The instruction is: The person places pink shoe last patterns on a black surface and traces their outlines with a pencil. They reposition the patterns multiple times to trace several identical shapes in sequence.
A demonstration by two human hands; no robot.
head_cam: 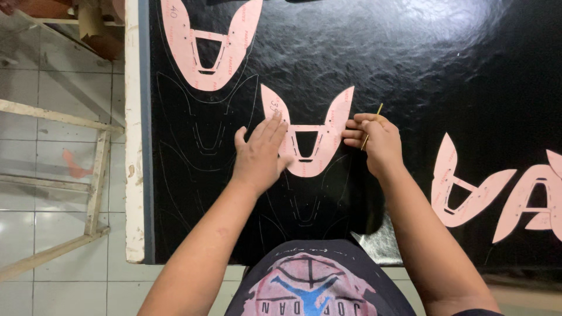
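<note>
My left hand (259, 153) lies flat on the pink shoe-upper template (308, 136), prongs toward twelve o'clock, my right hand (374, 142) pinching a stylus (371, 126), on black leather (410, 64).

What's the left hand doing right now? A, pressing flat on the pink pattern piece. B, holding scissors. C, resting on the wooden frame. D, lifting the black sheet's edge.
A: the left hand lies palm down with fingers spread over the left side of the pink pattern piece on the black sheet.
</note>
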